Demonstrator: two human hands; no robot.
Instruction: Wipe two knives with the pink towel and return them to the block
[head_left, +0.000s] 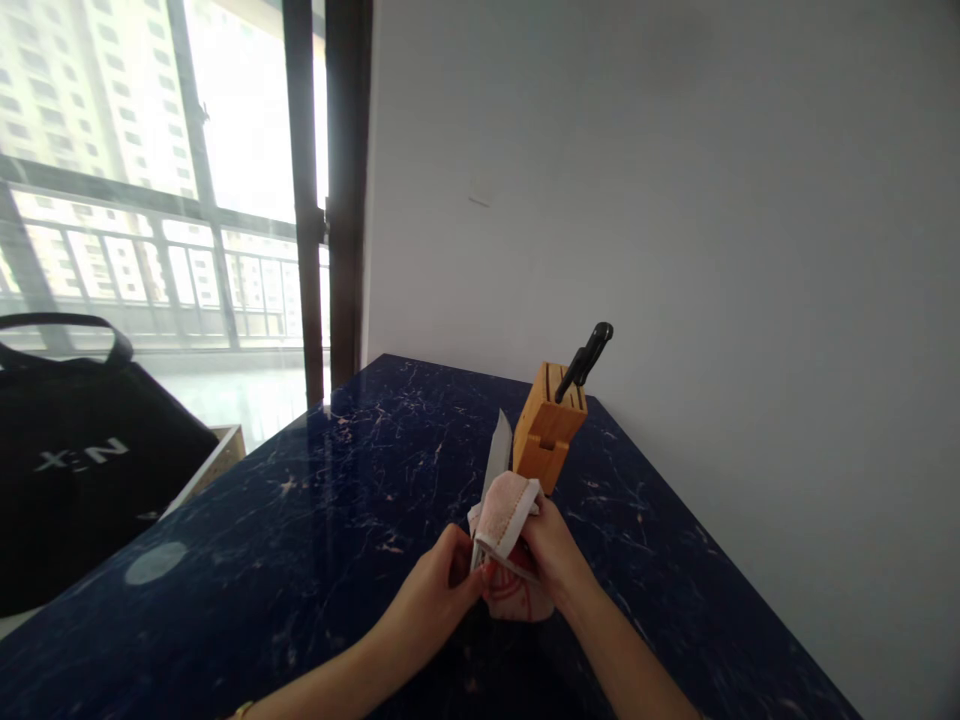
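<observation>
A knife (498, 452) points away from me, its bare blade tip angled up and forward above the table. My left hand (448, 572) is closed at the knife's near end; the handle is hidden by the fingers and cloth. A pale pink cloth (511, 505) with a white edge and red print is folded around the middle of the blade. My right hand (553, 550) is closed on this cloth from the right, its fingertips covered by the fabric. Just beyond stands a wooden knife block (544, 420) with black-handled knives (589, 358) in its slots.
The dark blue marbled table (360, 480) runs up to a plain grey wall (637, 200). A round pale patch (155, 563) shows on its left part. At the left edge sits a black bag (90, 450), with a glazed window (240, 120) behind it.
</observation>
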